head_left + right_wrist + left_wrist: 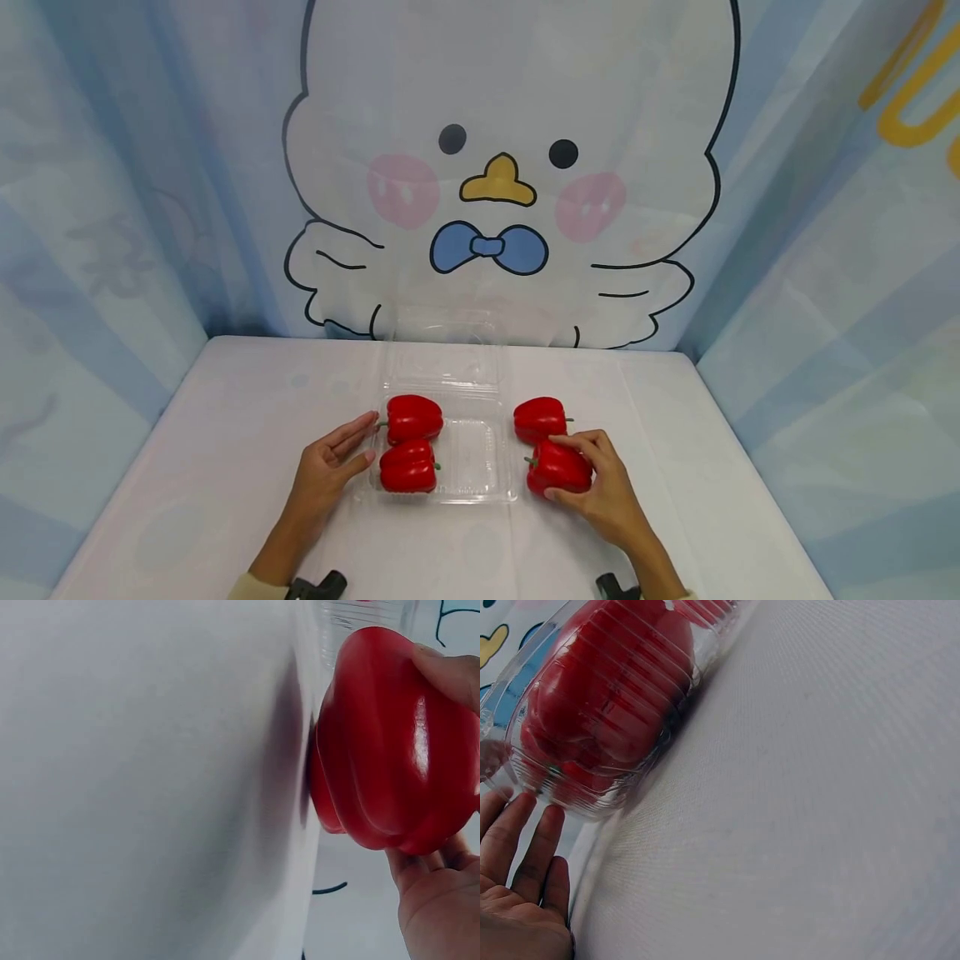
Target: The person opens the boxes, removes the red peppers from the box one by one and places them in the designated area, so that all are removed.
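Observation:
Two red bell peppers, one at the back point(414, 418) and one in front point(407, 468), lie in the left half of a clear plastic clamshell box point(474, 467), its lid raised behind. My left hand point(330, 463) rests at the box's left wall; in the left wrist view its straight fingers point(546, 832) touch the clear plastic. To the right of the box, my right hand point(600, 483) grips a bell pepper point(553, 468) between thumb and fingers. Its underside shows a shadow gap over the table in the right wrist view. Another bell pepper point(540, 418) lies just behind it.
A white cloth covers the table point(645, 400). Behind it hangs a curtain point(510, 100) with a cartoon chick, and blue patterned curtains point(97, 208) close in the sides. The transparent lid point(444, 362) stands up toward the back edge.

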Motion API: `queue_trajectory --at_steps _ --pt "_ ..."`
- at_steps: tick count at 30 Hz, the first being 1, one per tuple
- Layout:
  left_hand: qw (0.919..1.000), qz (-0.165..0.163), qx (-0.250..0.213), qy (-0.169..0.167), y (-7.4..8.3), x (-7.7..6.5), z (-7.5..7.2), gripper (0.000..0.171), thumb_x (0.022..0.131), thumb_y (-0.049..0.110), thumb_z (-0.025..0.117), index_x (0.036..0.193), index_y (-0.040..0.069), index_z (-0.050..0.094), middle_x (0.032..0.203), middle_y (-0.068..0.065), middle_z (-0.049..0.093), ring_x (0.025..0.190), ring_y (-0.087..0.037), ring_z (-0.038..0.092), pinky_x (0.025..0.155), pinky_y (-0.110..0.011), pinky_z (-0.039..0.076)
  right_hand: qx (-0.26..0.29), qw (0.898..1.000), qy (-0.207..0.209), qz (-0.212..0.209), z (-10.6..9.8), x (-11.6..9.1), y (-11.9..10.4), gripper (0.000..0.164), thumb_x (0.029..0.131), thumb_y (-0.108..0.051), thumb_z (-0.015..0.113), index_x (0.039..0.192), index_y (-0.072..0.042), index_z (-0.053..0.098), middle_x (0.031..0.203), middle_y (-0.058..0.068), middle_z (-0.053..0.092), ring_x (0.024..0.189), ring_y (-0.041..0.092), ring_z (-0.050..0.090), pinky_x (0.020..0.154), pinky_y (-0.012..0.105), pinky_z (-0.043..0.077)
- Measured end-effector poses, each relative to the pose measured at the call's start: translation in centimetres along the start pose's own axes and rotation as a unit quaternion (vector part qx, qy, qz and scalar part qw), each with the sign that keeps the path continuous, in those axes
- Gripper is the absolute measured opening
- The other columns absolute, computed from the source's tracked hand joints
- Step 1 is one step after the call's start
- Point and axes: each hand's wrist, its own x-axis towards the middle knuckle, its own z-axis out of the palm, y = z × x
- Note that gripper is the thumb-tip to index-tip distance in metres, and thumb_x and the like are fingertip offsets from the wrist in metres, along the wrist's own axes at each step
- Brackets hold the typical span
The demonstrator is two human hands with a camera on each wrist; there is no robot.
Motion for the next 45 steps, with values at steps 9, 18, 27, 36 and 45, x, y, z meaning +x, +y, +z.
queue_trajectory --at_steps 9,18,27,36,45 --pt "1.0 0.008 -0.004 -0.002 -0.1 -0.1 -0.1 0.058 0.099 0.019 0.076 0.154 0.012 0.057 0.159 -0.002 0.057 0.133 0.016 0.054 0.111 -0.018 0.045 -0.005 1.0 -0.005 0.004 0.3 -0.6 0.6 0.075 0.069 -0.011 0.1 0.134 -0.032 0.07 0.129 0.0 0.058 0.129 0.025 0.058 0.108 0.054 0.058" --pt "1.0 0.006 -0.002 -0.001 -0.1 0.0 -0.1 0.058 0.099 0.017 0.076 0.153 0.012 0.057 0.159 -0.002 0.057 0.131 0.017 0.054 0.111 -0.018 0.045 -0.007 1.0 -0.011 -0.003 0.2 -0.6 1.0 0.076 0.07 -0.016 0.1 0.136 -0.034 0.068 0.132 0.0 0.057 0.131 0.026 0.057 0.108 0.056 0.057" --pt "0.9999 0.011 0.002 0.0 -0.1 0.0 0.0 0.058 0.099 0.018 0.076 0.154 0.012 0.057 0.159 -0.003 0.057 0.132 0.017 0.054 0.111 -0.016 0.045 -0.004 1.0 -0.013 -0.001 0.1 -0.9 0.7 0.081 0.067 -0.015 0.101 0.138 -0.034 0.066 0.132 0.002 0.058 0.13 0.029 0.059 0.103 0.056 0.06" --pt "0.9999 0.014 0.002 -0.001 -0.3 0.1 -0.1 0.058 0.099 0.018 0.077 0.154 0.012 0.057 0.159 -0.003 0.057 0.131 0.018 0.053 0.11 -0.015 0.045 -0.01 1.0 -0.013 0.006 -0.1 -1.3 0.2 0.082 0.067 -0.017 0.101 0.139 -0.035 0.066 0.132 0.001 0.059 0.126 0.025 0.059 0.102 0.053 0.062" --pt "0.9999 0.01 -0.005 -0.001 -0.2 0.0 -0.1 0.059 0.099 0.018 0.077 0.154 0.012 0.057 0.159 -0.003 0.057 0.13 0.018 0.054 0.11 -0.015 0.046 -0.012 1.0 -0.003 -0.016 -0.2 -1.4 -0.7 0.083 0.066 -0.021 0.102 0.139 -0.036 0.066 0.135 0.001 0.059 0.129 0.028 0.06 0.102 0.054 0.062"
